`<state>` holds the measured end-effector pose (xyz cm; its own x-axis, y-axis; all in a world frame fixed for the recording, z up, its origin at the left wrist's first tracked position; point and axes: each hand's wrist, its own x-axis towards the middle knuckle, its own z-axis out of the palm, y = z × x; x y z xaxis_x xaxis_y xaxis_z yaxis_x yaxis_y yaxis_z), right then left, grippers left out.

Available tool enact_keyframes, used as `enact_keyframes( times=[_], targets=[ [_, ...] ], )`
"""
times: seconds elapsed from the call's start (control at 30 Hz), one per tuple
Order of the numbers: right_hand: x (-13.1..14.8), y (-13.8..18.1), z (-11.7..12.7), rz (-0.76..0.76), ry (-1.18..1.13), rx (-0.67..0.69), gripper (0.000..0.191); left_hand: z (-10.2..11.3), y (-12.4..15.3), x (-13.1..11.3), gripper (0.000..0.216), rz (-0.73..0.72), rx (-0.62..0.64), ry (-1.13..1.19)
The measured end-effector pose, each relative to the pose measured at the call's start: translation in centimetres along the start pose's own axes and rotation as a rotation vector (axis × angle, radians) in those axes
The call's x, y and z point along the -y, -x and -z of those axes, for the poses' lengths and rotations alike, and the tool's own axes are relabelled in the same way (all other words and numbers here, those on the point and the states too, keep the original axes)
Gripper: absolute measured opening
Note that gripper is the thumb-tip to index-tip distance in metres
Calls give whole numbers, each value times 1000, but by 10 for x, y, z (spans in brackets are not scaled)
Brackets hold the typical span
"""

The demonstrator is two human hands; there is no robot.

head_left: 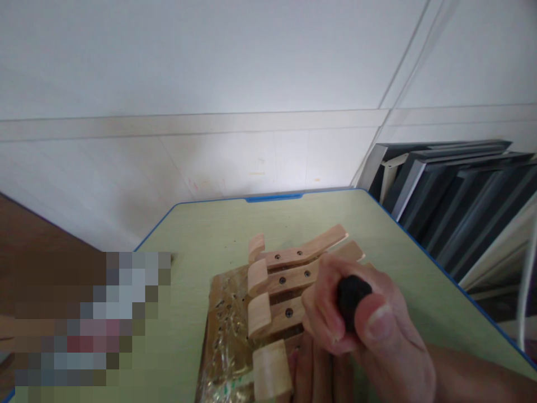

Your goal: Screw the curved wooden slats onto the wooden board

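Observation:
My right hand (377,324) is closed round the black handle of a screwdriver (353,296), seen nearly end-on, its shaft hidden beneath the fist. Below it, at the bottom of the view, the fingers of my left hand (323,372) rest against the nearest curved wooden piece (272,369), partly hidden by my right hand. Several such wooden pieces lie side by side, each with an upturned end; a farther wooden piece (289,257) shows two dark screws set in it. They rest on a brown board (229,324) wrapped in clear, wrinkled tape.
A pale green table (201,235) with a blue edge is beneath everything. Dark framed panels (453,196) lean beyond its right side. The white wall (235,157) rises behind. A blurred-out patch (104,319) covers the left side.

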<state>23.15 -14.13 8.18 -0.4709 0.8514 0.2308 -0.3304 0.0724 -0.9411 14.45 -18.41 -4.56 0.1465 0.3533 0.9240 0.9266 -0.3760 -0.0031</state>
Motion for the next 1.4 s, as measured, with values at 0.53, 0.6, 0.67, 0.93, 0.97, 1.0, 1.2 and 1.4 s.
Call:
enact_keyframes(
  times=[0.53,0.6,0.67,0.93,0.97,1.0,1.2,1.4],
  targets=[
    [10,-3,-4,225,-31,-93,39,10,-20,4,28,-57,68,-10],
    [13,-4,-3,192,-84,-42,39,9,-19,4,27,-17,26,-25],
    [18,-5,1,152,-126,12,39,6,-16,-1,22,-7,37,-31],
    [56,-10,26,202,437,50,26,-12,-8,-19,29,213,-22,21],
    [58,-11,29,214,473,39,26,-12,-8,-20,30,215,-18,25],
    [60,-11,32,212,493,27,27,-13,-7,-19,30,217,-18,28],
    [58,-14,36,153,456,-62,28,-13,-4,-18,30,226,-18,49],
    [56,-16,33,143,332,-108,32,-15,-5,-20,31,243,-35,62]
  ],
)
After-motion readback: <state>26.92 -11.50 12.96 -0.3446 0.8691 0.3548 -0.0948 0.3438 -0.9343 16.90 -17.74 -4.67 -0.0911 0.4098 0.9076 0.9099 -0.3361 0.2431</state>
